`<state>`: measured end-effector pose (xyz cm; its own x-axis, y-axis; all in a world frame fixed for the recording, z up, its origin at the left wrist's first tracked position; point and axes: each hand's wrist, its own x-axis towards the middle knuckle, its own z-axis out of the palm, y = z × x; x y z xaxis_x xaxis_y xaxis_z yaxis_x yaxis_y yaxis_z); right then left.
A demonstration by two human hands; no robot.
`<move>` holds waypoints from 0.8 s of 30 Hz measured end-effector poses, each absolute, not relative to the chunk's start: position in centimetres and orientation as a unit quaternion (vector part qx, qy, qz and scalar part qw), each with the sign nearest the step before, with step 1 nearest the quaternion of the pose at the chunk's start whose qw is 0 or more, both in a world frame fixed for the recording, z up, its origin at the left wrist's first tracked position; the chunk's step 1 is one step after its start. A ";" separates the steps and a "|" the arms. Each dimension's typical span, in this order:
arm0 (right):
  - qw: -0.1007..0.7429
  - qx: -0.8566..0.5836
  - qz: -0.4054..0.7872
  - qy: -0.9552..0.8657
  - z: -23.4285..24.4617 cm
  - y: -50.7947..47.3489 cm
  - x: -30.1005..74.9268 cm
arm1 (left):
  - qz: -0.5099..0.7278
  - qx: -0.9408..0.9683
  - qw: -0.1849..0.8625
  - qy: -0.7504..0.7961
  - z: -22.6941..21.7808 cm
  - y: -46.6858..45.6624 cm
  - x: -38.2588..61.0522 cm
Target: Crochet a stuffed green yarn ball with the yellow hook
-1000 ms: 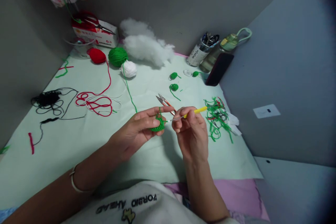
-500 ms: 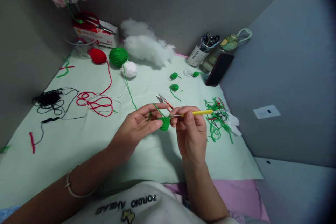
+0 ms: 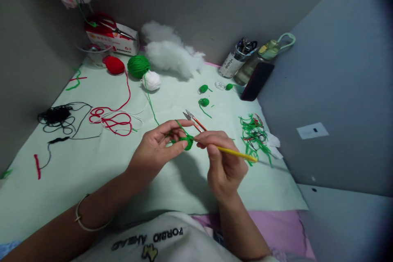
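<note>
My left hand [image 3: 159, 143] pinches a small green crochet piece [image 3: 188, 143] between thumb and fingers, with green yarn [image 3: 152, 104] looped over its raised index finger. That strand runs back to a green yarn ball [image 3: 138, 66]. In my right hand [image 3: 225, 163] is a crochet hook with a yellow handle [image 3: 238, 154], its thin metal end at the edge of the green piece. Fingers partly hide the piece and the hook's tip. Just behind both hands lie thread snips [image 3: 196, 121] with orange handles.
Red yarn [image 3: 115, 65], a white ball [image 3: 152, 81] and white stuffing [image 3: 172, 53] stand at the back. Small green crocheted pieces [image 3: 204, 102] lie beyond the snips. Yarn scraps [image 3: 254, 135], a phone [image 3: 257, 82] and a pen cup [image 3: 232, 63] are right; black yarn [image 3: 57, 114] lies left.
The crochet hook has tilted, its handle end dropping down and to the right as my right hand turned. The green piece has shifted slightly left and tipped in my left hand.
</note>
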<state>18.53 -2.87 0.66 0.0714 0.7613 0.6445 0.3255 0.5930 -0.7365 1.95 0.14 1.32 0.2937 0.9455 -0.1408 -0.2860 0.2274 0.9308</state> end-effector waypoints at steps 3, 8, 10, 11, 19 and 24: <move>0.564 -0.403 0.062 -0.718 -0.2 -3.1 18.4 | 0.456 0.396 0.698 0.384 1.6 0.0 2.4; 0.551 -0.425 -0.014 -0.718 -0.7 -3.0 18.4 | 0.384 0.288 0.820 0.313 1.8 0.2 2.5; 0.617 -0.430 0.094 -0.653 -0.2 -2.7 18.5 | 0.370 0.257 0.841 0.300 1.7 0.5 2.4; 0.646 -0.429 0.156 -0.612 0.0 -2.5 18.6 | 0.373 0.252 0.842 0.296 1.7 0.6 2.3; 0.636 -0.423 0.229 -0.603 0.4 -2.3 18.1 | 0.415 0.361 0.769 0.326 1.7 0.2 2.5; 0.550 -0.428 0.038 -0.716 -0.3 -2.9 18.0 | 0.427 0.306 0.786 0.326 1.5 0.2 2.8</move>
